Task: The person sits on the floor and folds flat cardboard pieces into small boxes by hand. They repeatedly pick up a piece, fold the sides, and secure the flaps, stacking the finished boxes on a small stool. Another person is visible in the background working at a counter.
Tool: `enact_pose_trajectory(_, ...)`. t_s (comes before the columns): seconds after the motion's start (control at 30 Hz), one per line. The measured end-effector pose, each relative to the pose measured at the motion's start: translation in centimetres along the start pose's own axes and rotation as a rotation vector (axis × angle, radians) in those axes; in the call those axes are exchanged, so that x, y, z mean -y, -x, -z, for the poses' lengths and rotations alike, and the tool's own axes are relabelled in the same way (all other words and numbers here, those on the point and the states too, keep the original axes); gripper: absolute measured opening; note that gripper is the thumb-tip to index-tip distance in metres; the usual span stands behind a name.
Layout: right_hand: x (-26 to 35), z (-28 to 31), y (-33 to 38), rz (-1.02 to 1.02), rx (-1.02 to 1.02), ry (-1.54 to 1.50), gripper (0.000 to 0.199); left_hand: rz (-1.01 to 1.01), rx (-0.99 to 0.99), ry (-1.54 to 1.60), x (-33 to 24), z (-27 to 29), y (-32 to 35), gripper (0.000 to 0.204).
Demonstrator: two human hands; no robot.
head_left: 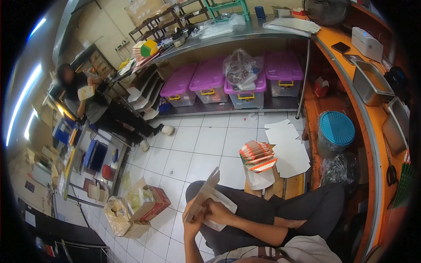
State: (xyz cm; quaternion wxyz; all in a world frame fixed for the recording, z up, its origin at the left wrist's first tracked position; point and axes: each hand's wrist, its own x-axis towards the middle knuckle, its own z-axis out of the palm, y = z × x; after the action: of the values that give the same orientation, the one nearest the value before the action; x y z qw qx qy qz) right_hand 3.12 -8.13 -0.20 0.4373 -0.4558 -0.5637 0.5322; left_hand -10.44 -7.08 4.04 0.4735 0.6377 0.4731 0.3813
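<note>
Over my lap, my left hand (193,222) grips a partly folded white paperboard box (207,187) by its near side. One panel of it stands up and another lies slanted toward my knee. My right hand (220,213) is closed on the inner part of the same box; its fingertips are partly hidden by the panels. Ahead of my knees, a nested stack of orange-and-white printed paperboard boxes (258,153) sits on a low wooden bench (293,186). Beside it lie flat white box blanks (287,149), spilling past the bench's far edge.
An open brown carton (153,204) with bags stands on the tiled floor at left. Purple-lidded bins (280,65) line the shelf under a steel table (193,46). An orange counter (337,59) and a blue-lidded tub (336,127) are at right. Another person (94,98) stands far left, holding a paper piece.
</note>
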Motion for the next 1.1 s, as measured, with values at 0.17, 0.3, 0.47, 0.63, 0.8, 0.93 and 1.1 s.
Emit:
enact_pose_trajectory(0.17,6.0,3.0,2.5,0.235,-0.451,0.109,0.033,0.198,-0.323,0.159,0.7,1.2,0.7,0.039)
enact_pose_trajectory(0.3,8.2,8.9,2.0,0.376,-0.527,0.228,0.043,0.112,-0.201,0.225,1.3,1.5,1.4,0.036)
enact_pose_trajectory(0.47,4.5,12.5,2.2,0.292,0.092,-0.423,0.068,0.137,-0.049,0.162,1.6,-1.8,2.1,0.025)
enact_pose_trajectory(0.63,1.3,13.8,3.9,0.163,0.074,-0.645,0.076,0.175,-0.315,0.354,1.2,-5.9,2.9,0.027)
enact_pose_trajectory(0.8,2.2,11.6,3.5,-0.064,-0.385,-0.051,0.053,0.082,0.022,-0.060,0.2,-6.1,3.5,0.047)
enact_pose_trajectory(0.93,2.3,9.9,2.4,0.056,-0.549,0.123,0.044,-0.006,0.172,0.676,-1.7,-5.7,2.9,0.071)
enact_pose_trajectory(1.1,0.3,7.5,2.1,0.255,-0.750,0.109,0.038,-0.377,0.164,-0.403,-4.5,-8.6,2.0,0.052)
